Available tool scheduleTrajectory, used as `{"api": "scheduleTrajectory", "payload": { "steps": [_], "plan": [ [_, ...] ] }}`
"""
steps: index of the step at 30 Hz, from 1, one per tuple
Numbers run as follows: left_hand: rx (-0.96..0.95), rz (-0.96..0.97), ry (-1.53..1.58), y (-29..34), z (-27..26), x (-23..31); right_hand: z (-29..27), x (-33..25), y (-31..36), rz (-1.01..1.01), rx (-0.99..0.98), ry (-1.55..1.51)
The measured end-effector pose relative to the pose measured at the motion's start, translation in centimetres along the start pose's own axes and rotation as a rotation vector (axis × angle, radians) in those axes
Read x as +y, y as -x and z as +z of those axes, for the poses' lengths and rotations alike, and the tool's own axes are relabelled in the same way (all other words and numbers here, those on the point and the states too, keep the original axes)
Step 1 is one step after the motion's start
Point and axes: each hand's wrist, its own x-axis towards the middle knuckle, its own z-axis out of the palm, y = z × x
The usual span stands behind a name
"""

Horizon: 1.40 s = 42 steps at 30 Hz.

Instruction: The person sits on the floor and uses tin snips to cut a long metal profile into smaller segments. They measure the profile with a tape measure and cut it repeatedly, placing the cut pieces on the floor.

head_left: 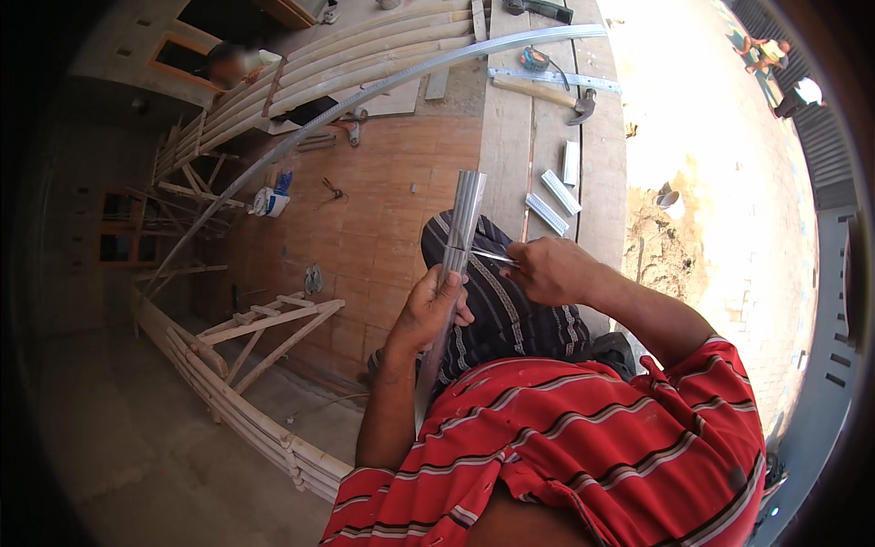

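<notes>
My left hand [437, 305] is wrapped round a ribbed metal channel [468, 205], which slants upward above my thigh in dark striped cloth. In my closed right hand [551, 271] is a tool with a slim, shiny metal end [492, 256]. That end points left and meets the channel's edge just above my left fingers. Its handle is hidden in my fist, so its exact kind does not show. Several short cut metal channel pieces [561, 191] lie on the planks ahead of my right hand.
On the wooden planks [506, 137] lie a claw hammer [583, 107], a tape measure [535, 59] and a perforated metal strip [597, 84]. A long metal channel [365, 94] arches across the left. Bamboo ladders [337, 68] and a wooden frame [264, 328] stand over the tiled floor [383, 173]. People are farther off.
</notes>
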Motion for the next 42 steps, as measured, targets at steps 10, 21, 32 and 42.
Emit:
{"api": "scheduleTrajectory", "payload": {
  "steps": [10, 21, 32, 42],
  "plan": [
    [0.113, -0.019, -0.192, -0.1, 1.2, 1.3, 1.2, 0.7, -0.7, -0.009, 0.013, -0.009],
    [0.0, -0.002, -0.106, 0.1, 0.2, 1.3, 2.0, 2.2, -0.8, -0.052, -0.016, -0.034],
    [0.098, 0.072, -0.116, 1.1, 1.1, 2.0, 0.0, 5.2, -0.1, 0.289, -0.165, -0.238],
    [-0.013, 0.152, -0.123, 3.4, 1.3, 1.9, 1.2, -3.3, -6.2, 0.082, 0.468, -1.231]
  ]
}}
